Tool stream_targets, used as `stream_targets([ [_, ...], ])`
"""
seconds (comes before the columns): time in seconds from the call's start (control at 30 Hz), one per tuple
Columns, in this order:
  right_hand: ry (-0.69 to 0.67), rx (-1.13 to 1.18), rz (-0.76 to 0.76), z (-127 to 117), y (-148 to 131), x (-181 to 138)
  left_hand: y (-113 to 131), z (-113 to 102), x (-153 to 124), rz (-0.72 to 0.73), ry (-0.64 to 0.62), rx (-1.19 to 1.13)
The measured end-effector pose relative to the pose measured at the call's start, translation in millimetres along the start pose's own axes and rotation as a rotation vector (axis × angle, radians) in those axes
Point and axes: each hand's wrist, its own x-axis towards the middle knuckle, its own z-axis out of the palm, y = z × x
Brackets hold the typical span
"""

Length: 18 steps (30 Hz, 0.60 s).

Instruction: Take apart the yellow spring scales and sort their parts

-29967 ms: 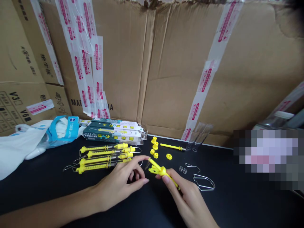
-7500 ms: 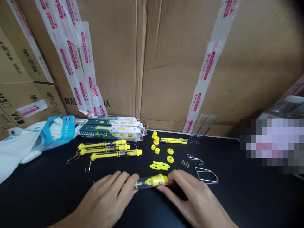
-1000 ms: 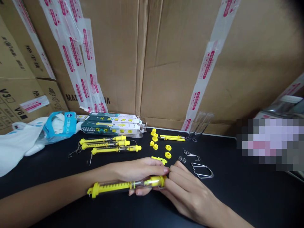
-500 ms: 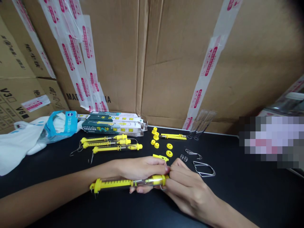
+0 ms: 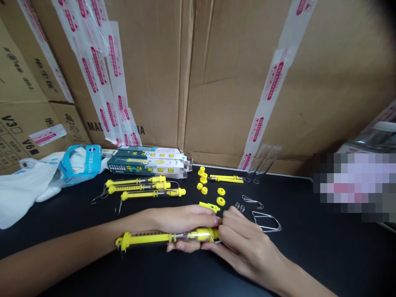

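Note:
A yellow tubular spring scale [image 5: 151, 238] with a clear barrel lies nearly level across both hands. My left hand [image 5: 185, 222] is wrapped round its barrel from behind, fingertips showing below it. My right hand [image 5: 244, 237] is closed at the scale's right end, on the yellow cap and a wire loop; its fingertips are hidden. A small hook hangs at the scale's left end. Just behind my hands lies a yellow flat part [image 5: 209, 206]. Two small springs [image 5: 239, 207], wire hooks [image 5: 252, 201] and bent wire handles [image 5: 266, 221] lie close to my right hand.
Several spring scales [image 5: 151, 194] lie behind my left arm, before printed boxes [image 5: 148, 161]. Yellow caps [image 5: 203, 177], yellow rings [image 5: 220, 201] and yellow inner rods [image 5: 226, 178] lie farther back. Clear tubes [image 5: 264, 159] lean by the cardboard wall [image 5: 232, 82]. A tissue pack [image 5: 81, 161] sits left.
The spring scale has turned slightly about its length in my hands, and the wire loop at its right end shows more. Both hands stay in nearly the same place.

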Motion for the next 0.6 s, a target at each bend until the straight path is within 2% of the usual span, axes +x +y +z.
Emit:
stream_targets([
  [0.17, -0.091, 0.077, 0.128, -6.1, -2.0, -4.7, -3.3, -1.2, 1.1, 0.044, 0.037, -0.128],
  [0.27, -0.080, 0.094, 0.145, -14.9, 0.2, -5.7, -3.9, -1.1, 3.1, 0.067, 0.072, -0.184],
  [0.33, -0.034, 0.031, 0.156, -26.2, 5.4, -4.4, -3.7, -0.4, 3.8, 0.076, 0.085, -0.208],
  [0.47, 0.073, -0.248, 0.200, -60.0, 25.5, -0.5, -4.2, 0.2, 4.2, 0.076, 0.058, -0.222],
  [0.6, -0.107, -0.216, 0.256, -87.7, 50.9, -8.0, -5.9, -1.2, 5.4, 0.103, 0.044, -0.250],
])
